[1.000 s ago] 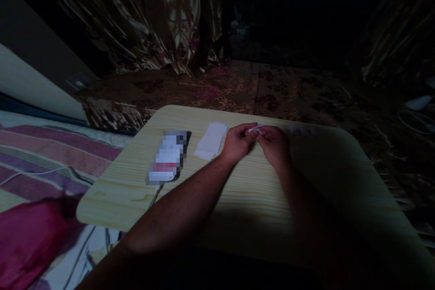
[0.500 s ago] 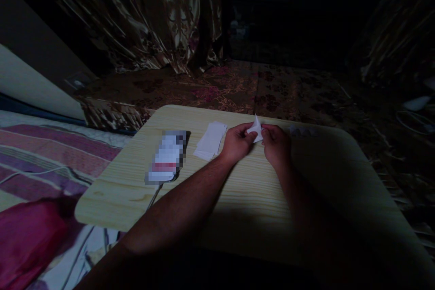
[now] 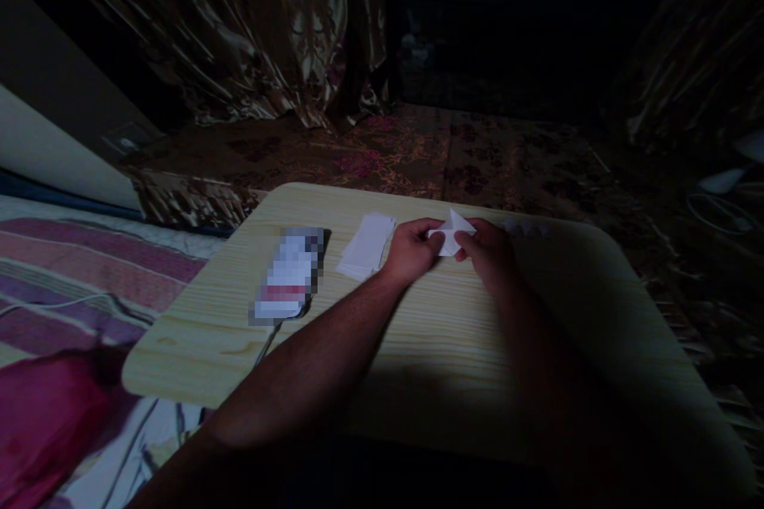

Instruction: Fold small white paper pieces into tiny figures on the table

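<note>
Both my hands meet over the far middle of a light wooden table [image 3: 418,350]. My left hand [image 3: 409,251] and my right hand [image 3: 486,250] each pinch a small folded white paper piece [image 3: 452,231] that stands up between them with a pointed top. Just left of my left hand lies a small stack of white paper sheets [image 3: 366,246]. Several tiny pale folded pieces [image 3: 525,229] lie on the table to the right of my right hand, dim in the shadow.
A blurred-out flat object [image 3: 287,278] lies on the table's left part, with a thin cable [image 3: 263,350] running off the near edge. Striped bedding [image 3: 77,286] and a red cushion [image 3: 53,413] are at the left. Patterned carpet and curtains lie beyond.
The paper piece, held flat and low a second ago, now stands up wider between my fingers. My view has shifted slightly; the hands stay in the same spot.
</note>
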`<state>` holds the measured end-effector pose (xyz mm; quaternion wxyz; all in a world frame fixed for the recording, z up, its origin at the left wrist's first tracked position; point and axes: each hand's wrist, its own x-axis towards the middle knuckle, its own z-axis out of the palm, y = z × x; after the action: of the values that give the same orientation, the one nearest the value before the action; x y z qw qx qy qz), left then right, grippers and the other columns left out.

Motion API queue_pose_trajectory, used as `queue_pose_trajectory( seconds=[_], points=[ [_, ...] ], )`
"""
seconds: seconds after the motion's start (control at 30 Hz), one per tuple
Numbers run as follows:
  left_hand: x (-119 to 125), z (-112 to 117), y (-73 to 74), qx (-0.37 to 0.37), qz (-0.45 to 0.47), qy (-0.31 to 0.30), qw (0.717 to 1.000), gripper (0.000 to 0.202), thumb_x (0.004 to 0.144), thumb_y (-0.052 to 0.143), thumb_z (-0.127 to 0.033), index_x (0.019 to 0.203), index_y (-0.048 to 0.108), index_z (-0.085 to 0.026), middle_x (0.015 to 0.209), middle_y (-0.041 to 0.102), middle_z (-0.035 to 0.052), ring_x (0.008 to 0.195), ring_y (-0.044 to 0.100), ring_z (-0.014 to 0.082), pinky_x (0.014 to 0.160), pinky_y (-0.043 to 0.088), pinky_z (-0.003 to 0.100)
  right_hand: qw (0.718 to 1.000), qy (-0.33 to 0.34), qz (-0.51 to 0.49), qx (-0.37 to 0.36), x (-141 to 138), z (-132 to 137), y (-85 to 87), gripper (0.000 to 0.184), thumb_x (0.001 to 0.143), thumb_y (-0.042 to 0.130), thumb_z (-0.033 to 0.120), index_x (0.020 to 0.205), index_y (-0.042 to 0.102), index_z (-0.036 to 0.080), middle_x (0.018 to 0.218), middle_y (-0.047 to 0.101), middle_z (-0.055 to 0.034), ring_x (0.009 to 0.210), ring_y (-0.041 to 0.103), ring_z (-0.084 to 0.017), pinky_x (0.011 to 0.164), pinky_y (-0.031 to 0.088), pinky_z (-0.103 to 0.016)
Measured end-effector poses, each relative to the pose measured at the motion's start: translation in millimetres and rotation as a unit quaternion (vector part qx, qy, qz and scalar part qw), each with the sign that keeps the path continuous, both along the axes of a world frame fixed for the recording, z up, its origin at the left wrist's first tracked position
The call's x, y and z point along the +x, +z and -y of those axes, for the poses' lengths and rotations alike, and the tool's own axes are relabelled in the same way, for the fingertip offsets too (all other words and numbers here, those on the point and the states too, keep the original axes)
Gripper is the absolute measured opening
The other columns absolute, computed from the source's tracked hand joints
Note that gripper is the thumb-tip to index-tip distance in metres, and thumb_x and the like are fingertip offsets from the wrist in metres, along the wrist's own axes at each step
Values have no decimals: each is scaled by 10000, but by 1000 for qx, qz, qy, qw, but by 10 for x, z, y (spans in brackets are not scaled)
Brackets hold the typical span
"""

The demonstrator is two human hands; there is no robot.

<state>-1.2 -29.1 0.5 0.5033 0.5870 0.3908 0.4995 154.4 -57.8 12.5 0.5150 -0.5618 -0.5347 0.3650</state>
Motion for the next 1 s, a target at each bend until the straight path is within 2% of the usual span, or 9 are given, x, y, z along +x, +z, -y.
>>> queue_pose_trajectory(
  seconds=[0.17, 0.4, 0.57, 0.67, 0.73, 0.83, 1.0],
  points=[
    [-17, -7, 24, -18, 34, -36, 999, 252, 723, 704, -239, 943, 778, -140, 691, 692, 11, 566, 538, 102, 550, 398, 223, 998, 42, -38, -21, 83, 13, 20, 278, 743, 658, 357, 942, 707, 170, 560, 679, 7, 513, 643, -172, 509, 505, -267],
    [-38, -28, 51, -69, 118, -61, 989, 252, 655, 784, -250, 884, 767, -146, 654, 683, -2, 537, 529, 89, 528, 371, 215, 982, 110, -149, -43, 133, 10, 4, 292, 712, 715, 362, 929, 717, 167, 683, 721, -19, 558, 668, -176, 530, 522, -283],
    [-31, -46, 42, -89, 157, -79, 980, 236, 628, 802, -249, 838, 757, -150, 690, 707, 15, 582, 572, 108, 585, 417, 241, 977, 98, -184, -41, 119, 23, 36, 319, 669, 751, 360, 936, 727, 187, 717, 732, -19, 569, 685, -187, 538, 536, -305],
    [-31, -56, 29, -94, 171, -84, 977, 216, 622, 791, -233, 819, 753, -153, 674, 700, 15, 574, 566, 112, 591, 416, 253, 975, 97, -196, -35, 107, 29, 51, 257, 649, 757, 348, 853, 727, 194, 746, 740, -21, 551, 675, -174, 540, 536, -310],
    [-32, -62, 19, -99, 179, -88, 975, 206, 614, 781, -216, 809, 752, -156, 659, 693, 14, 570, 565, 117, 595, 418, 261, 974, 98, -201, -33, 107, 30, 50, 207, 647, 749, 328, 802, 720, 193, 695, 727, -19, 544, 671, -175, 540, 534, -309],
    [-36, -68, 14, -105, 182, -95, 973, 165, 625, 742, -189, 787, 751, -162, 655, 692, 16, 588, 584, 134, 622, 445, 283, 974, 101, -201, -33, 112, 34, 43, 156, 662, 725, 305, 771, 716, 194, 628, 702, -11, 553, 673, -183, 562, 544, -321],
    [-44, -58, 34, -89, 175, -92, 976, 113, 656, 713, -186, 759, 736, -146, 687, 708, 25, 633, 611, 136, 653, 460, 277, 973, 99, -207, -24, 89, 48, 52, 125, 651, 712, 276, 739, 720, 188, 654, 715, -16, 562, 669, -174, 593, 561, -335]
  ],
)
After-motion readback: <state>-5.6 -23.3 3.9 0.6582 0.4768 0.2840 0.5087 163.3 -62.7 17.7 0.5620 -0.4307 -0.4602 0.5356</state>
